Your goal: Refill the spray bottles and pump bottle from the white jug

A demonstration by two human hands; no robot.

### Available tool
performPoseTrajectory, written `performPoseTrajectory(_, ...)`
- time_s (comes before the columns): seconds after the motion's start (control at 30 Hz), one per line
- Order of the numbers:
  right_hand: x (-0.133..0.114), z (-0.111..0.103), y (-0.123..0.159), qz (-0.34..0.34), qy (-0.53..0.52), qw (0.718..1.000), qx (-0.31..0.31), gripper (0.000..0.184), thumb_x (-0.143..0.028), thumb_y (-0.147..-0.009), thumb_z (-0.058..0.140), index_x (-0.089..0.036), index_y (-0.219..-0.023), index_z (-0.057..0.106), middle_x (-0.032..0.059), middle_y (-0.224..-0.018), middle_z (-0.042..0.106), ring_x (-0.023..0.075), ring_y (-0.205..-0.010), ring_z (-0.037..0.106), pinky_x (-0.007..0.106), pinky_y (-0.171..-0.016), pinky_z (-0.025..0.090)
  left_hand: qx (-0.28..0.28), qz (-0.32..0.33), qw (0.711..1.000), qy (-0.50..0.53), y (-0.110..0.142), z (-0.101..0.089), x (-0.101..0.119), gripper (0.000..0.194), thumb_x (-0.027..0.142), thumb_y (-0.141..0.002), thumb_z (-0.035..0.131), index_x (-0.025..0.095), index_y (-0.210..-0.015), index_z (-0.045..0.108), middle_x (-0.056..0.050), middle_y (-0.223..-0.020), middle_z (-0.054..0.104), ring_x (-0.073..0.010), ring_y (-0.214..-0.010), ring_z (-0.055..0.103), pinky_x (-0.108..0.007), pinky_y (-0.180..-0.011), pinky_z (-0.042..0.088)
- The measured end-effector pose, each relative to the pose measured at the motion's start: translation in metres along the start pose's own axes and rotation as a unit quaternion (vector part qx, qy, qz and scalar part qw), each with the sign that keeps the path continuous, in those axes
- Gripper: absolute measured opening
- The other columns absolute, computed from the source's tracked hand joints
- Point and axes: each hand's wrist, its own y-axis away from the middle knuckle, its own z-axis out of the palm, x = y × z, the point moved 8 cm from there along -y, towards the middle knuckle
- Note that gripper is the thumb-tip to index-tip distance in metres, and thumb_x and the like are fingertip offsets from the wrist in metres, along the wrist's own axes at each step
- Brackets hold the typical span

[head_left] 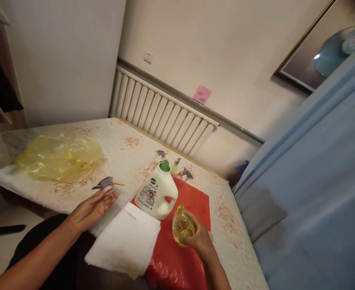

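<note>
Your left hand (89,210) has the spray head (104,183) pinched at its collar between thumb and fingers, closed no further than that part allows. The spray head's dark body tapers toward the left of the view, and an orange part extends to the right. Its clear dip tube (125,211) slants down and right, the far end over the white cloth (123,245); whether it touches the cloth, you cannot tell from here.

Your right hand (202,237) is wrapped around the clear bottle (181,228), thumb low on the near side. The bottle, containing yellow liquid, is uncapped. Its long axis runs near upright, the mouth up and leaning slightly left in the view. It is in front of the red plastic sheet (195,201), just right of the white cloth; contact beneath its base cannot be confirmed.

Beyond it stands the white jug (169,183), handle to the right, a green piece (165,165) in its mouth. The jug's label (147,197) carries a dark round emblem and a flower picture; its print is too small to read. The pink note (202,95) on the wall bears two handwritten lines, not legible with certainty.
</note>
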Motion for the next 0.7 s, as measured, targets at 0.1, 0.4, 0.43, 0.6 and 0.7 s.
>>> performPoseTrajectory(0.1, -0.038, -0.013, -0.026, -0.054, 0.072, 0.996, 0.025, 0.076, -0.018, -0.046, 0.085, -0.022, -0.12, 0.067, 0.008, -0.12, 0.071, 0.0335, -0.113, 0.065, 0.052, -0.103, 0.047, 0.012, 0.01, 1.0, -0.006, -0.012, -0.043, 0.013, 0.035, 0.005, -0.096, 0.041, 0.013, -0.122, 0.064, -0.01, -0.091, 0.075, -0.0188, -0.08, 0.076, -0.024, -0.066, 0.065)
performPoseTrajectory(0.4, -0.116, -0.014, -0.09, -0.127, 0.295, 0.946, 0.037, 0.055, -0.022, -0.055, 0.081, -0.02, -0.108, 0.071, 0.0059, -0.103, 0.072, 0.0302, -0.101, 0.066, 0.044, -0.093, 0.05, 0.026, 0.007, 0.999, 0.042, -0.028, -0.086, 0.014, 0.044, 0.003, -0.095, 0.041, 0.014, -0.134, 0.058, -0.013, -0.093, 0.074, -0.0189, -0.08, 0.076, -0.023, -0.066, 0.066)
performPoseTrajectory(0.43, -0.121, -0.012, -0.095, -0.136, 0.317, 0.938, 0.039, 0.057, -0.022, -0.055, 0.081, -0.02, -0.111, 0.071, 0.0062, -0.104, 0.072, 0.0295, -0.102, 0.065, 0.043, -0.093, 0.05, 0.03, 0.011, 0.998, 0.044, -0.029, -0.085, 0.014, 0.044, 0.003, -0.096, 0.04, 0.013, -0.135, 0.057, -0.013, -0.093, 0.075, -0.019, -0.08, 0.077, -0.023, -0.067, 0.066)
performPoseTrajectory(0.6, -0.137, -0.005, -0.116, -0.168, 0.393, 0.904, 0.03, 0.076, -0.022, -0.056, 0.082, -0.018, -0.129, 0.062, 0.0073, -0.112, 0.066, 0.0273, -0.103, 0.063, 0.041, -0.095, 0.048, 0.036, -0.004, 0.998, 0.051, -0.032, -0.084, 0.01, 0.046, 0.003, -0.095, 0.04, 0.012, -0.139, 0.053, -0.015, -0.094, 0.075, -0.0216, -0.081, 0.077, -0.026, -0.067, 0.066)
performPoseTrajectory(0.7, -0.143, -0.002, -0.123, -0.17, 0.417, 0.893, 0.018, 0.077, -0.022, -0.056, 0.082, -0.019, -0.131, 0.061, 0.0074, -0.114, 0.064, 0.0266, -0.105, 0.061, 0.04, -0.096, 0.048, 0.034, -0.013, 0.998, 0.049, -0.032, -0.084, 0.008, 0.049, 0.002, -0.093, 0.042, 0.013, -0.14, 0.052, -0.014, -0.095, 0.075, -0.0223, -0.082, 0.077, -0.026, -0.066, 0.067)
